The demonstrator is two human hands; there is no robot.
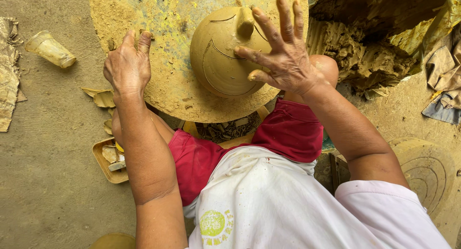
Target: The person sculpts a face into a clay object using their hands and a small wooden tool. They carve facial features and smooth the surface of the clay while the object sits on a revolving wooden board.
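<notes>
- Right hand [287, 61]: fingers [286, 18] were spread wide apart, clamping nothing. Thumb and lower fingertip sat at the right flank of the clay pot [222, 51]; the longer fingers were raised clear above it.
- Left hand [127, 64]: fingers were together and bent, lying palm-down on the left edge of the round wheel disc [158, 18], gripping nothing. A small clay crumb [148, 34] lay right at the fingertips.
- Clay pot: domed, tan, sat on the disc, right of centre, with a stubby knob [245, 21] on top and curved lines cut into its surface.
- Disc was coated in dry clay dust, with flecks of blue and yellow showing through.
- Person's knees, in red shorts [288, 129], were under the disc's near edge; white shirt [269, 201] below.
- Lump of raw clay [365, 42] sat just right of the disc, on plastic sheet.
- Pale plastic cup [50, 48] lay tipped over on the ground, well left of the disc.
- Small tray of scraps [106, 162] sat by the left forearm.
- Second ridged clay disc [425, 170] was at lower right.
</notes>
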